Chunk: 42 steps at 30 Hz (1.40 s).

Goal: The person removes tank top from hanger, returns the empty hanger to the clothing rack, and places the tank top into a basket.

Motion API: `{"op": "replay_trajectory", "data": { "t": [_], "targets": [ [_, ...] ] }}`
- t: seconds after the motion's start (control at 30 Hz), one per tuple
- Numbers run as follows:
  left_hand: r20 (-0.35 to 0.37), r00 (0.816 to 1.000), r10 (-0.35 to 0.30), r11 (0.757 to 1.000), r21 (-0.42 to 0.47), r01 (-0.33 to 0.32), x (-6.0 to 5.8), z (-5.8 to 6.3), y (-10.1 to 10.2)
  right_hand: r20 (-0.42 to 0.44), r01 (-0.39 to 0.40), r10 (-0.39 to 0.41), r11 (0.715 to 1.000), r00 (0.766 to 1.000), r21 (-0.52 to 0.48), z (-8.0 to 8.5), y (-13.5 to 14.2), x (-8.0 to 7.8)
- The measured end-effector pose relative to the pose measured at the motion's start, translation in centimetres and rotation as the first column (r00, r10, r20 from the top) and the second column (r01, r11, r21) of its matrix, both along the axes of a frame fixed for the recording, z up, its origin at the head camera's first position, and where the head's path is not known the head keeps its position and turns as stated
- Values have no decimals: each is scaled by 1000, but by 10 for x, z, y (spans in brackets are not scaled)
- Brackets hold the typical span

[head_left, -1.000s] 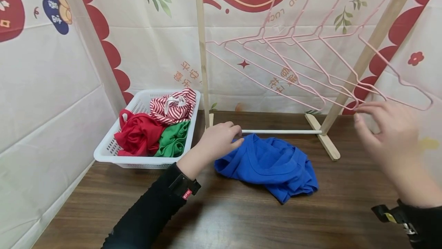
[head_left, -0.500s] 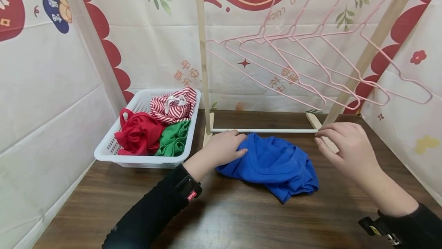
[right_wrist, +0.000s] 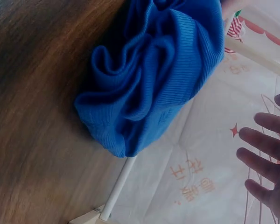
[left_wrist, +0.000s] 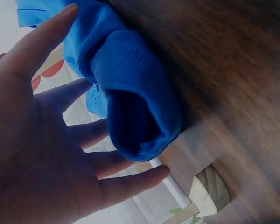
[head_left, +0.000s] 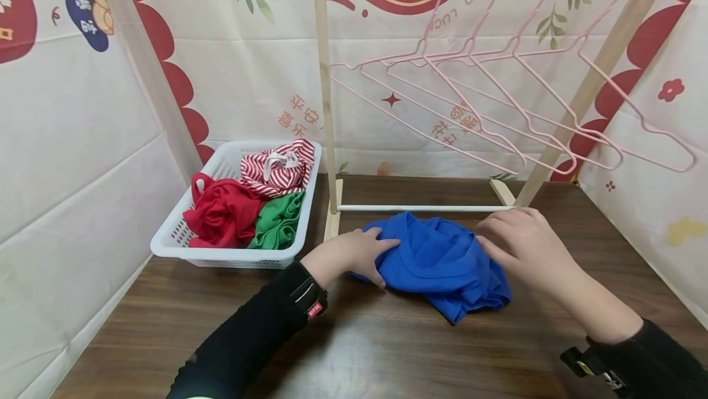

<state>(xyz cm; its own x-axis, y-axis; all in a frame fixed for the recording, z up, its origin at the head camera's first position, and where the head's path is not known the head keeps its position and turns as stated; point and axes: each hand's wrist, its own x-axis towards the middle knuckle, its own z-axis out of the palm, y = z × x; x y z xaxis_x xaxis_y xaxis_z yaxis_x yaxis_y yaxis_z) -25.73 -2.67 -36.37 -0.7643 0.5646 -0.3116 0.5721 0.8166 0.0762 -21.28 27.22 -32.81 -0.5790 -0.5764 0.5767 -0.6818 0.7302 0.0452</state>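
Dark wood-grain surface (head_left: 387, 350), bare along its near edge and to the right of the cloth. Blue garment (head_left: 442, 264) lies crumpled mid-surface. Left hand (head_left: 348, 254) pinches its left edge, thumb beneath the fold; right hand (head_left: 525, 245) rests on its right side, fingers straight, nothing gripped. Behind: wooden rack (head_left: 326, 110) with pink hangers (head_left: 498, 98); white basket (head_left: 171, 248) of clothes far left. Printed cloth backdrop (head_left: 83, 141) encloses all.

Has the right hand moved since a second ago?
Yes. The right hand dropped from the pink wire hangers to the crumpled blue shirt, below the rack's bottom rail.
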Motion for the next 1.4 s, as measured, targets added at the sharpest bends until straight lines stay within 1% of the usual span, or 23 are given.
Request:
{"op": "replay_trajectory", "data": {
  "t": [0.1, 0.23, 0.3, 0.37, 0.53, 0.6, 0.67, 0.77, 0.87, 0.93, 1.0, 1.1, 1.17, 1.2, 1.27, 1.33, 1.4],
  "targets": [
    [6, 1000, 6, 1000, -22, -6, -1, -2, -1, 30, 6, -7, 999, 1000, 32, -3, -2, -1],
    [-4, 1000, 29, 998, -54, -30, -3, -8, -2, 88, 42, -50, 995, 995, 87, -5, -4, -1],
    [-8, 1000, 26, 998, -58, -27, -4, -10, -2, 122, 62, -74, 993, 990, 103, -5, -5, 0],
    [-9, 1000, 10, 999, -42, -11, -4, -12, -1, 148, 74, -90, 991, 985, 109, -6, -6, 1],
    [-58, 996, -69, 998, -14, 68, -4, -9, -1, 198, 100, -124, 987, 972, 123, -9, -6, 0],
    [-92, 991, -94, 996, -15, 93, -3, -8, -2, 207, 109, -134, 986, 969, 127, -10, -6, 0],
    [-132, 986, -102, 995, -13, 101, -3, -6, -3, 207, 114, -139, 985, 968, 127, -9, -7, 0],
    [-216, 973, -81, 997, -1, 82, -1, -2, -5, 199, 119, -141, 986, 970, 121, -7, -7, 0],
    [-285, 958, -26, 999, 39, 38, 2, 3, -8, 194, 125, -145, 986, 970, 112, -5, -6, -1],
    [-300, 954, 25, 996, 90, 2, 4, 6, -9, 192, 129, -148, 986, 970, 107, -4, -6, -1],
    [-286, 955, 81, 987, 157, -36, 6, 10, -11, 192, 133, -150, 986, 970, 100, -3, -6, -1],
    [-235, 959, 161, 955, 283, -91, 8, 19, -14, 194, 138, -154, 986, 969, 91, -2, -6, -1],
    [-178, 960, 219, 919, 369, -141, 9, 25, -18, 198, 147, -161, 986, 967, 85, 0, -7, 0],
    [-150, 957, 249, 895, 413, -168, 9, 29, -19, 202, 152, -166, 985, 965, 81, 1, -7, 1],
    [-87, 944, 319, 835, 497, -236, 10, 37, -24, 211, 163, -174, 984, 962, 71, 3, -7, 0],
    [-26, 922, 386, 765, 568, -304, 11, 45, -28, 221, 170, -179, 984, 959, 57, 5, -8, 0],
    [13, 896, 443, 693, 629, -352, 12, 53, -32, 230, 170, -175, 985, 957, 44, 6, -9, 0]
  ]
}}
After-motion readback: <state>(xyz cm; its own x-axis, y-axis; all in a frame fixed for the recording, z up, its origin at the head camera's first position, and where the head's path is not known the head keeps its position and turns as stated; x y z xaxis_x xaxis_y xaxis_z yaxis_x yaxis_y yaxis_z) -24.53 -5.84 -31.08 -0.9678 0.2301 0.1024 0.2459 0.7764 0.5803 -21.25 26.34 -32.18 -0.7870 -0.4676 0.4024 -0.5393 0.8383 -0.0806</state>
